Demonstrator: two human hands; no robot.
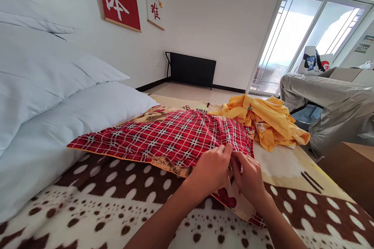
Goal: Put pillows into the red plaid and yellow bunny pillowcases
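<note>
A red plaid cloth [175, 132] with a beige printed side and orange edging lies across the patterned blanket [117, 186]. Near its right end, my left hand [212, 167] pinches the fabric with fingers pressed together. My right hand [248, 173] is right beside it, its fingers also closed on the same cloth and nearly touching the left fingertips. Below the hands hangs a beige part with dark red shapes. Part of the cloth is hidden behind both hands.
White pillows [73, 105] are stacked on the left. Crumpled yellow fabric [263, 118] lies beyond my hands. At the right stand a cardboard box [350, 171] and plastic-covered furniture [330, 97]. A black folded panel [191, 70] leans by the far wall.
</note>
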